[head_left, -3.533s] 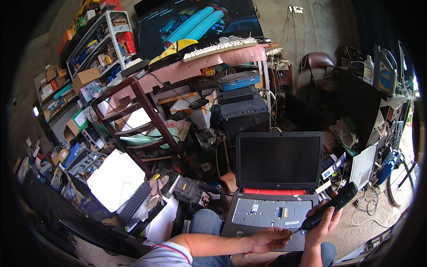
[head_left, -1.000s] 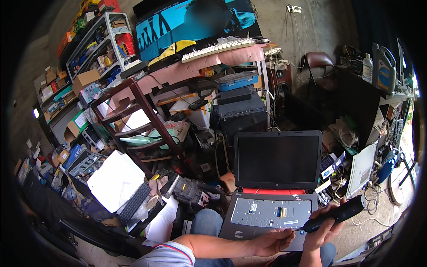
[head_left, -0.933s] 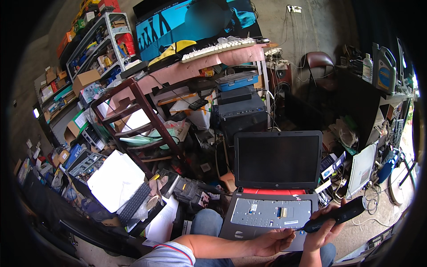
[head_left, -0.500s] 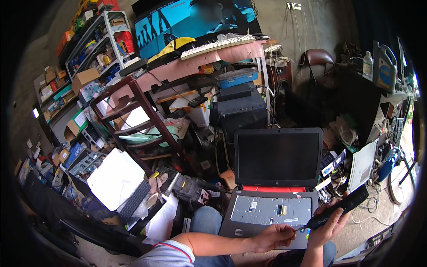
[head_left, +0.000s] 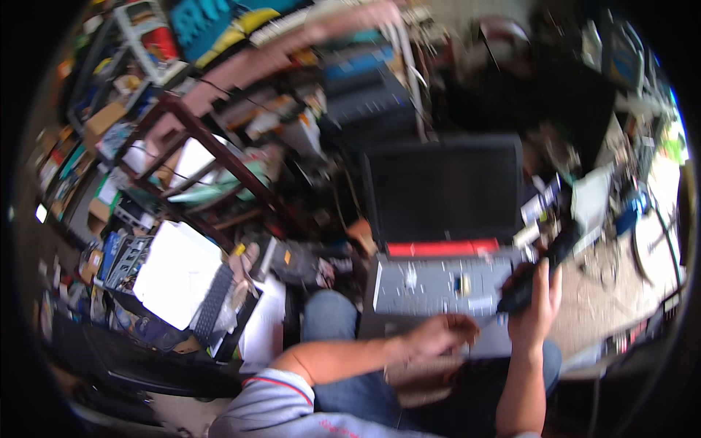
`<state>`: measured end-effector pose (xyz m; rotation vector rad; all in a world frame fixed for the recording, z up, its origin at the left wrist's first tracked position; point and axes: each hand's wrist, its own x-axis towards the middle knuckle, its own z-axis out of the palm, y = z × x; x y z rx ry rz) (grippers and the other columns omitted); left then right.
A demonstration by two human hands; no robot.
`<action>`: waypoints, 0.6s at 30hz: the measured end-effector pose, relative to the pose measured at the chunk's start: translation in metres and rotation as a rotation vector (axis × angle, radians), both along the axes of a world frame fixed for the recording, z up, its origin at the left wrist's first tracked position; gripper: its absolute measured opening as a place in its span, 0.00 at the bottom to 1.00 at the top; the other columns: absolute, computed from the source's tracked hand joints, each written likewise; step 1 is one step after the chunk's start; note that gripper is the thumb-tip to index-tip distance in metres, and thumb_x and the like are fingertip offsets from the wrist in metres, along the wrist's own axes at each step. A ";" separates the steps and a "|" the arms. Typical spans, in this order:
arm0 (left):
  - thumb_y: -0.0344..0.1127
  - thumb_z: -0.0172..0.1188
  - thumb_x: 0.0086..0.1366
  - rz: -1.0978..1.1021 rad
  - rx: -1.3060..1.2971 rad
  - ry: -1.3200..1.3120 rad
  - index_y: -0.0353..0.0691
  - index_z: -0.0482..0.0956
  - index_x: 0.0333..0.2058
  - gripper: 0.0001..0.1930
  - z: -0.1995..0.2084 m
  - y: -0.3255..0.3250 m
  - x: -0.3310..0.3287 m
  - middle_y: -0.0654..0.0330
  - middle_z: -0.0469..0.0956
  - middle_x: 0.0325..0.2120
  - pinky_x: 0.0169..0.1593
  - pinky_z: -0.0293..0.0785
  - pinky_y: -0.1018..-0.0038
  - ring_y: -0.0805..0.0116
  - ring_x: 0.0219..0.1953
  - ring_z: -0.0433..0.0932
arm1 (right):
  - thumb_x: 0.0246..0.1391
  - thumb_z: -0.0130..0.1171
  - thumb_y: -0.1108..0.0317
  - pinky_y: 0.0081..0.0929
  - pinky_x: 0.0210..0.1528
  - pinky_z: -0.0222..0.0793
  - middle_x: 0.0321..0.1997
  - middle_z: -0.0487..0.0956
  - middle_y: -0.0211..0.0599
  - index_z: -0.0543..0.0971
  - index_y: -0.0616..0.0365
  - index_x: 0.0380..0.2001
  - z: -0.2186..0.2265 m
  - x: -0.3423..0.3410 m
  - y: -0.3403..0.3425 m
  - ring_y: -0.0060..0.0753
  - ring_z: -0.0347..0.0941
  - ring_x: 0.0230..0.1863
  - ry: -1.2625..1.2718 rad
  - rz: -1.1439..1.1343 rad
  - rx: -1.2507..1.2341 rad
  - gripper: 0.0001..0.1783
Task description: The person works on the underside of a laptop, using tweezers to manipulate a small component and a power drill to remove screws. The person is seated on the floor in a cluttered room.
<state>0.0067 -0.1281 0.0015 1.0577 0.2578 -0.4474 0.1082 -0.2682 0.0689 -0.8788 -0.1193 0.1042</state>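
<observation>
At the left of the frame we see a white panel and, by its right edge, a keyboard. Low and right of centre, our left hand bunches its fingers, pinching what we cannot tell through the blur, below the open laptop; farther right, our right hand wraps a black screwdriver.

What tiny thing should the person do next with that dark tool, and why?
Maybe ease the left hand back a little before using the dark tool. The right hand grips it, and the left fingers are very near its front end, by the front part of the open laptop. The picture is blurry, so I can't tell whether they touch.
</observation>
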 end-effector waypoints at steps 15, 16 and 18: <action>0.31 0.60 0.66 0.078 -0.066 -0.057 0.34 0.77 0.41 0.08 0.015 0.009 -0.007 0.62 0.76 0.28 0.26 0.63 0.83 0.80 0.24 0.69 | 0.65 0.51 0.54 0.26 0.29 0.70 0.31 0.72 0.34 0.66 0.58 0.54 -0.007 -0.001 0.013 0.25 0.71 0.27 -0.089 -0.020 -0.021 0.22; 0.31 0.60 0.66 0.077 -0.093 -0.053 0.34 0.77 0.41 0.08 0.016 0.011 -0.006 0.62 0.76 0.28 0.27 0.63 0.83 0.79 0.24 0.69 | 0.65 0.51 0.52 0.26 0.30 0.69 0.32 0.72 0.34 0.66 0.58 0.55 -0.008 0.000 0.013 0.25 0.70 0.29 -0.089 -0.011 -0.043 0.24; 0.31 0.61 0.65 0.064 -0.121 -0.043 0.34 0.77 0.44 0.10 0.016 0.015 -0.006 0.63 0.76 0.29 0.28 0.64 0.83 0.79 0.25 0.70 | 0.65 0.51 0.52 0.27 0.31 0.69 0.32 0.72 0.34 0.66 0.58 0.55 -0.011 0.002 0.015 0.25 0.70 0.29 -0.082 -0.008 -0.045 0.25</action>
